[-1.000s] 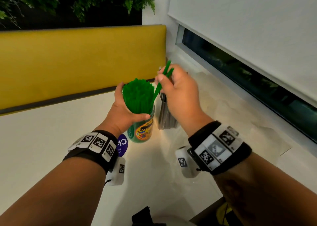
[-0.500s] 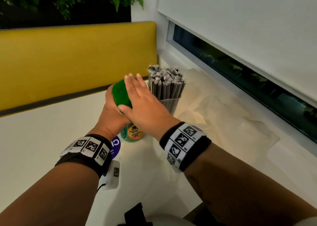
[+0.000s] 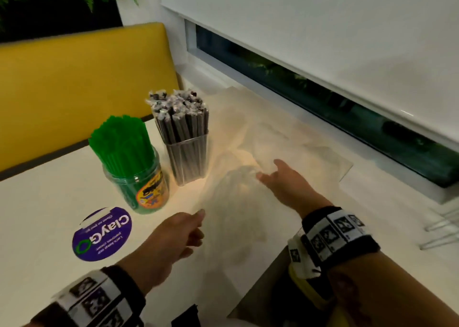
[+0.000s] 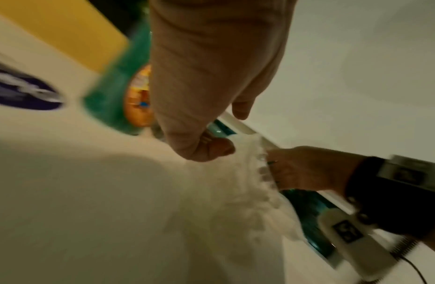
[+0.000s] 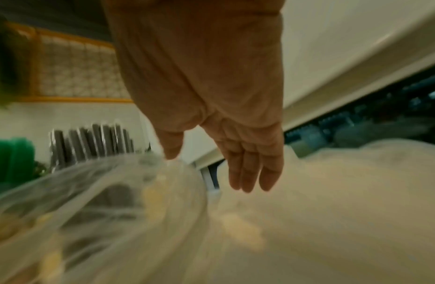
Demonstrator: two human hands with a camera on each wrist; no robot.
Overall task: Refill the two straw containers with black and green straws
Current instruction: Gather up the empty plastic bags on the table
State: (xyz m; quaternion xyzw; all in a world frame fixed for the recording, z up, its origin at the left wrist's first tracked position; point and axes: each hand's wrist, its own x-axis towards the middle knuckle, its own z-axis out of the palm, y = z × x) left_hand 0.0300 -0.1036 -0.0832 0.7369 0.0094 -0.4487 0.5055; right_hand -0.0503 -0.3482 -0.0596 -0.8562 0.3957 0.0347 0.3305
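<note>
A green jar (image 3: 146, 192) packed with green straws (image 3: 121, 143) stands on the white table (image 3: 37, 202). Right of it a clear container (image 3: 190, 163) is filled with wrapped black straws (image 3: 181, 118). My left hand (image 3: 181, 230) hovers in front of the jar with loosely curled fingers and holds nothing; the left wrist view (image 4: 211, 115) shows the same. My right hand (image 3: 283, 180) reaches out over a crumpled clear plastic bag (image 3: 236, 202). Its fingers (image 5: 245, 173) are straight and empty just above the plastic bag (image 5: 102, 201).
A round purple sticker (image 3: 101, 235) lies on the table near the jar. A yellow seat back (image 3: 74, 78) runs behind the table. A window sill (image 3: 372, 190) under a white blind (image 3: 323, 28) borders the right side. The table corner (image 3: 260, 277) drops off near my right wrist.
A second ago my right hand held a few green straws at the jar, then pressed flat on the bundle while the left gripped the jar. Both hands have let go and moved right, over the plastic bag.
</note>
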